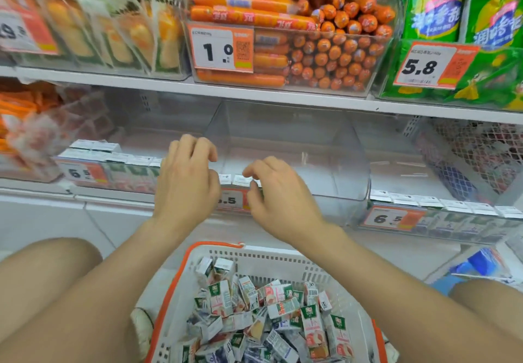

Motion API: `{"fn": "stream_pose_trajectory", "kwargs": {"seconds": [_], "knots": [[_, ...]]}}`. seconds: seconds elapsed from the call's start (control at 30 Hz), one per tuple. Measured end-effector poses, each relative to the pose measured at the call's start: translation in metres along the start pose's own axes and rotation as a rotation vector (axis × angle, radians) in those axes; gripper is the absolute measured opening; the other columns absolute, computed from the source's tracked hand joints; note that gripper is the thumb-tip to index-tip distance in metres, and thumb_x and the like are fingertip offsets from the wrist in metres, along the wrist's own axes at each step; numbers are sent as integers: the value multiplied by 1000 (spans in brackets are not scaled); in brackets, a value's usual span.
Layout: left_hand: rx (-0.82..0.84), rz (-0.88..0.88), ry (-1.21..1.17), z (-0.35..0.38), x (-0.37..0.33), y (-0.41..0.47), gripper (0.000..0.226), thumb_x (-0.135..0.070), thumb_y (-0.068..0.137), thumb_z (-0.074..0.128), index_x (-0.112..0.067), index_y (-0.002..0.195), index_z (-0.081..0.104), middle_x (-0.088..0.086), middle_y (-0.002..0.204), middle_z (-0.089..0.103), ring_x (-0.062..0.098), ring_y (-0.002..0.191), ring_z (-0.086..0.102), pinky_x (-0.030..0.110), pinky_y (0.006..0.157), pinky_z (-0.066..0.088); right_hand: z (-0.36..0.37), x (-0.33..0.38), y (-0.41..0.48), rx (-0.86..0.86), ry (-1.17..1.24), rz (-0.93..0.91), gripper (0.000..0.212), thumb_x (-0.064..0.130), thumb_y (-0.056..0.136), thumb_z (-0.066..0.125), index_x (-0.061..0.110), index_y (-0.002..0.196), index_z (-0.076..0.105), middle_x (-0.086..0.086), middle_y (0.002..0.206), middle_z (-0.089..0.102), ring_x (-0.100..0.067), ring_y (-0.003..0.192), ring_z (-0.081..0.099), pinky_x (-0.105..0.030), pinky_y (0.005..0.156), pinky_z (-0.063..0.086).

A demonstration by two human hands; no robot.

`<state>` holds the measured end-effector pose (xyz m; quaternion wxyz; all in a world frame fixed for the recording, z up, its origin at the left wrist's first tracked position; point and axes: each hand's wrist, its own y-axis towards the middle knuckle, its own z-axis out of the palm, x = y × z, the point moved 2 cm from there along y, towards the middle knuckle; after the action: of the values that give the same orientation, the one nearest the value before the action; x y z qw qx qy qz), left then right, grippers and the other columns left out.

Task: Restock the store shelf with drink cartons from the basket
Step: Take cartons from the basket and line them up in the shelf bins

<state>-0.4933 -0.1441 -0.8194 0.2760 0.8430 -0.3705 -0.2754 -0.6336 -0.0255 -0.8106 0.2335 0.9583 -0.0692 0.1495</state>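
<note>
- Bare knees [42,292] frame the bottom of the view, and between them sits a white plastic basket [268,258] with slotted walls and an orange rim.
- White metal shelf [283,99] boards run across the view; clear bins on the upper one hold orange sausages [325,60] and green packets.
- On the lower board stands a clear plastic bin [339,170], smooth-walled with rounded corners, mostly bare inside.
- Left hand [186,181] hovers over the bin's front left corner, back to the camera, fingers loosely bent and hanging down with nothing seen in them.
- Right hand [277,193] is just beside it, the two apart by a small gap. Its fingers are curled and its fingertips [249,174] touch a carton top, while the thumb lies against the bin's front wall. Whether it pinches that carton I cannot tell.
- Loose drink cartons [283,311] fill the basket in a jumble — small rectangular boxes, white with green labels and fruit prints, some dark blue, lying tilted every way.
- A short row of shelved cartons [236,180] stands upright along the bin's front edge, between the two hands — only flat white tops show.
- Below them, an orange-and-white price tag [229,200] is fixed to the bin's front, partly hidden by both hands.
</note>
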Motion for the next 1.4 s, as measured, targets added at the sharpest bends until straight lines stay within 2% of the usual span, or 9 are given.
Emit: {"fn": "stream_pose_trajectory", "kwargs": {"seconds": [0.13,0.23,0.3,0.43,0.57,0.77,1.0,1.17,1.4], "knots": [[109,-261,137,-17,93,8,35,17,74,56,-9,98,59,15,110,43,39,90,48,43,70,40,38,57,29,-46,-96,-211,18,14,89,62,11,105,68,-9,98,63,-33,91,58,-43,77,49],[263,-360,236,-21,147,10,43,19,74,58,-10,105,61,14,114,42,41,90,50,50,71,47,69,90,62,-57,-275,-266,21,5,70,73,11,89,66,-9,84,60,-32,77,56,-39,67,40],[311,-332,281,-23,167,12,42,17,76,63,-12,107,63,14,111,47,42,93,52,52,73,50,85,107,84,-21,-368,-277,30,3,62,77,12,89,67,-8,84,61,-31,78,58,-37,67,38],[306,-216,405,-21,186,9,35,9,75,77,-14,97,64,11,95,55,39,90,54,41,64,40,115,121,112,126,-434,-259,38,0,81,65,10,118,60,-10,113,59,-33,106,56,-38,83,40],[278,-170,480,-19,195,6,28,-4,83,80,-21,96,61,5,94,59,34,94,55,38,69,31,135,125,121,201,-445,-194,46,-2,83,65,9,126,55,-11,121,56,-34,112,53,-39,85,43],[233,-177,486,-28,198,9,23,-5,85,76,-21,90,60,4,90,61,35,91,57,41,71,36,131,136,127,173,-450,-143,42,-3,82,69,11,120,57,-8,118,58,-31,109,54,-36,68,36],[157,-197,366,-37,190,3,26,4,84,70,-18,95,60,5,96,55,32,96,49,39,56,35,116,139,118,92,-409,-97,36,-4,83,65,13,114,60,-5,114,58,-28,105,55,-36,65,32],[193,-199,368,-35,189,-14,41,11,75,79,-19,92,56,2,90,51,30,89,46,41,50,42,114,140,102,99,-390,-112,32,-6,82,63,11,109,62,-7,108,61,-30,101,58,-36,62,29],[225,-147,389,-32,180,-27,51,16,67,79,-13,98,52,11,96,50,36,85,45,47,67,44,112,139,89,142,-386,-124,41,-8,79,67,12,114,59,-7,110,57,-30,101,57,-37,65,33]]}}
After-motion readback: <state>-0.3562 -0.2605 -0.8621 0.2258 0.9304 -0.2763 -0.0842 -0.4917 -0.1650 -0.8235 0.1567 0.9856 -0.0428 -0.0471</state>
